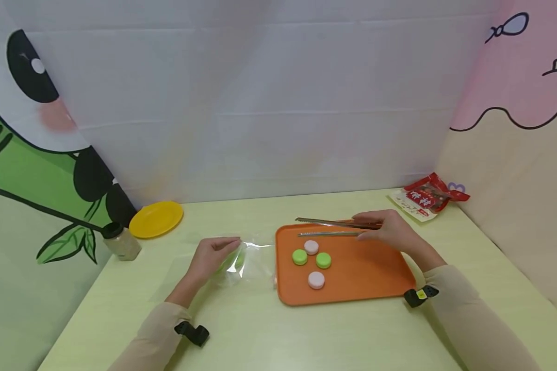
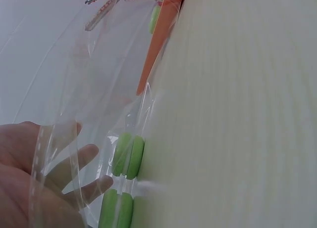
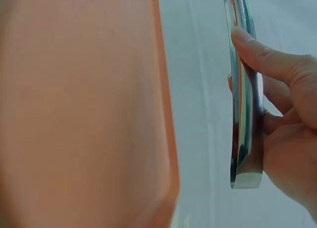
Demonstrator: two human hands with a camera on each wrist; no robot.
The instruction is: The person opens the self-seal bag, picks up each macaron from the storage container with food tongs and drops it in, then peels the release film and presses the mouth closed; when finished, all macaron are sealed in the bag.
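Observation:
My left hand holds a clear plastic bag left of the orange tray, with its fingertips at the bag's upper film. Two green macarons show through the film in the left wrist view, standing on edge close to the fingers. My right hand grips metal tongs, thumb on one side and fingers on the other. The tongs' arms stand apart over the tray's far side, their tips pointing left, with nothing between them. On the orange tray lie two green macarons and two pale pink macarons.
A yellow plate lies at the back left of the table, beside a jar with a black lid. At the back right is a red and white snack packet. A printed cloth hangs behind the table.

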